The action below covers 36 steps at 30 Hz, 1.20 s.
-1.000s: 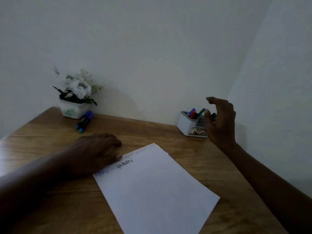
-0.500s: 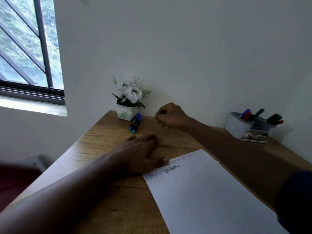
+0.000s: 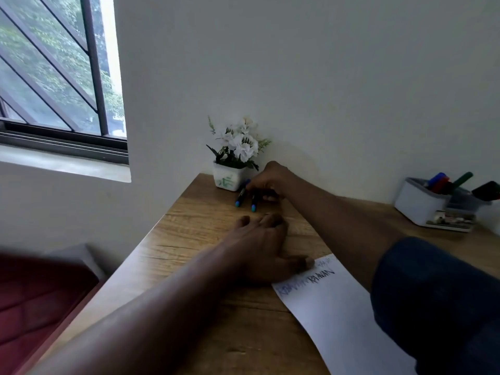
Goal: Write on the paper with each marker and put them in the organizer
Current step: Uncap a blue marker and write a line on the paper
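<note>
We list: left grip (image 3: 259, 250) spread flat, thumb at paper (image 3: 338, 315) edge; right grip (image 3: 270, 180) touching two markers (image 3: 240, 197), tabletop (image 3: 189, 239) far-left corner; pinch untellable.

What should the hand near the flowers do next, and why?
The right hand is on two markers lying on the table beside the flowerpot; the left hand rests at the edge of the paper. So probably pinch one marker and lift it.
</note>
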Tool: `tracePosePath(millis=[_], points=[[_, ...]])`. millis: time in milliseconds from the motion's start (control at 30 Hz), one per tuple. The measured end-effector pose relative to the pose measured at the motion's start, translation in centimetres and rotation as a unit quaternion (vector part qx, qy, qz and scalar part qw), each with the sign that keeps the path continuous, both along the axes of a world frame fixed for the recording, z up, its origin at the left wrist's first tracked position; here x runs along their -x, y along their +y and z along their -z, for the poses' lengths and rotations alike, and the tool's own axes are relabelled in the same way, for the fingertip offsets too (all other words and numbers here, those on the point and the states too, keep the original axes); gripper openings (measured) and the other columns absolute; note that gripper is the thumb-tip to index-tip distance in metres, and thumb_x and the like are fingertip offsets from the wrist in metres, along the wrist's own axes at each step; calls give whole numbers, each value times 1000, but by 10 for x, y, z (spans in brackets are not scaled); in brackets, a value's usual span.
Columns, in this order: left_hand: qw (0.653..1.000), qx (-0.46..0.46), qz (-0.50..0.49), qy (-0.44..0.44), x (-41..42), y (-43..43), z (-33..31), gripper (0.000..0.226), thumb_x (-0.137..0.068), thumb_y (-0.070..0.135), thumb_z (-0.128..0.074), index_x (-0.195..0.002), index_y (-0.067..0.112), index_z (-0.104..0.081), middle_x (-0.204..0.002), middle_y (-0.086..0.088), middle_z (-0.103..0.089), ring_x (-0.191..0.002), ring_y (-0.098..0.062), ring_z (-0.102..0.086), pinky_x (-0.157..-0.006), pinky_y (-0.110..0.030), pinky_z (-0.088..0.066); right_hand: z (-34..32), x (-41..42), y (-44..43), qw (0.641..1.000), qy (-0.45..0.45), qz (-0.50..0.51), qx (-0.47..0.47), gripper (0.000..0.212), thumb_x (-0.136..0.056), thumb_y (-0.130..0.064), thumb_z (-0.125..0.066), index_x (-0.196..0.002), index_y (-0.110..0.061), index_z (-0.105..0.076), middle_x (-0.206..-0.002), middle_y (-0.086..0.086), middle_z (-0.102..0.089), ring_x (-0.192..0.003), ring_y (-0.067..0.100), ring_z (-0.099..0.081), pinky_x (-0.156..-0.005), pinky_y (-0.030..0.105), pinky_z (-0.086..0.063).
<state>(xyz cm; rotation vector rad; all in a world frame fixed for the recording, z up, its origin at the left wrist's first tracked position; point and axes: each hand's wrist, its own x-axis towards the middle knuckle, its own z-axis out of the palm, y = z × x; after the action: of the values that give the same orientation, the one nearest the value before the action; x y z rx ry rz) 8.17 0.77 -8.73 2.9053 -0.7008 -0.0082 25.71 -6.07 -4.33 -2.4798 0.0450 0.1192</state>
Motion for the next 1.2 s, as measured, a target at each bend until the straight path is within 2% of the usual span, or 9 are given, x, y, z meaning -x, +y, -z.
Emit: tracePosePath(millis=[133,367,500,600,700,800,967,1067,1200], points=[[1000,7,-2,-1,3,-1,-2,94,-86,84,-31,-152,17,-34,-166,-4,-19,-150,-26,-25,-121,-54,-14,1,1,-6,1000,-19,22,-10,33,-63,-23,-92,-80,-9,-67,-71,12,-72,-53,23,-70,-56,36,-62],[1000,8,-1,17,5,2,-5,98,-86,85,-30,-159,21,-21,-169,0,-10,-154,-22,-13,-124,-54,-9,-21,22,-58,992,-111,36,-52,29,-66,-21,-85,-78,-2,-66,-72,15,-73,-66,28,-75,-66,49,-65],[999,-15,-3,41,5,1,-6,99,-87,84,-24,-161,21,-5,-169,0,2,-155,-17,3,-124,-52,-1,-47,65,-105,971,-216,9,-98,15,-76,-18,-81,-80,-6,-73,-70,13,-76,-60,23,-76,-65,39,-65],[999,-24,-5,41,7,0,-5,99,-87,84,-20,-161,21,0,-169,0,7,-154,-15,8,-124,-49,2,-40,119,-136,968,-222,-39,-110,6,-82,-9,-74,-87,-8,-71,-74,8,-78,-62,22,-75,-65,38,-64],[999,-22,-11,38,8,1,-5,97,-88,83,-21,-161,22,-1,-169,2,6,-154,-13,6,-125,-47,1,-13,169,-157,972,-196,-71,-110,11,-86,-2,-68,-93,-10,-68,-74,8,-77,-58,19,-67,-57,33,-54],[999,11,-22,21,11,0,-8,94,-89,81,-27,-161,26,-3,-169,3,-2,-155,-13,-4,-125,-45,-3,16,198,-164,968,-224,-103,-50,11,-89,-11,-69,-98,-18,-70,-76,3,-75,-63,14,-65,-59,25,-50],[985,106,10,-135,23,1,-11,77,-92,68,-48,-157,35,-24,-162,6,-32,-147,-15,-30,-119,-38,-22,26,207,-168,919,-337,-198,48,15,-92,-19,-69,-106,-17,-75,-91,-4,-73,-81,13,-65,-74,34,-50],[964,158,64,-206,28,-2,-14,55,-95,52,-58,-146,33,-49,-140,9,-58,-126,-9,-52,-105,-33,-42,25,208,-169,904,-365,-214,64,25,-93,-32,-60,-110,-19,-73,-98,-4,-74,-87,14,-64,-77,38,-52],[944,205,98,-241,29,-6,-17,31,-95,32,-67,-127,28,-68,-111,11,-71,-96,0,-63,-80,-30,-55,26,215,-165,892,-384,-226,79,33,-95,-39,-52,-116,-24,-72,-98,-5,-76,-79,11,-64,-70,34,-54]])
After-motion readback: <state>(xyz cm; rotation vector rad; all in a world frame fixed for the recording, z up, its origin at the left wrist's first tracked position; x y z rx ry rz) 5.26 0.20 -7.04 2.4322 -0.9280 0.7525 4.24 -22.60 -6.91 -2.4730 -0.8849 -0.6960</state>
